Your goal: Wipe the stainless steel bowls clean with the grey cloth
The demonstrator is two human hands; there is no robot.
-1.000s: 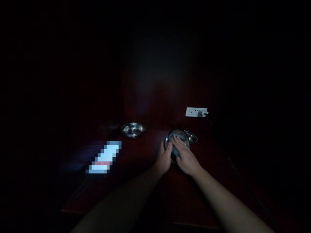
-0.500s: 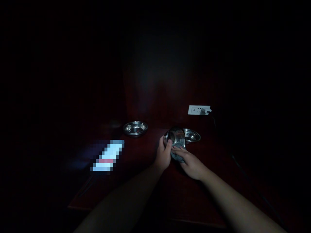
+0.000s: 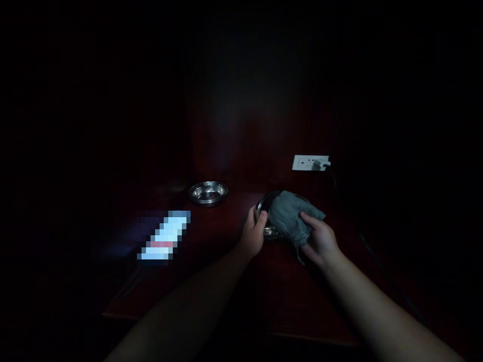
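My left hand [image 3: 254,235] grips the left rim of a shiny steel bowl [image 3: 270,232], thumb on the near side. A grey-green cloth [image 3: 290,216] lies spread over much of that bowl and hides its right part. My right hand [image 3: 321,240] holds the cloth at its right edge, thumb on top and fingers underneath. One corner of the cloth dangles below. Farther left on the dark red table sits another steel bowl [image 3: 209,193], upright and apart from both hands.
A lit phone [image 3: 164,239], blurred into blocks, lies at the left with a cable near it. A white wall socket [image 3: 310,163] with a plug in it is at the back right. A dark cable runs down the right side. The surroundings are very dark.
My right hand has moved right and turned, and the bunched cloth is now spread over the bowl. The cloth and held bowl now hide the steel bowl behind. The view has shifted slightly.
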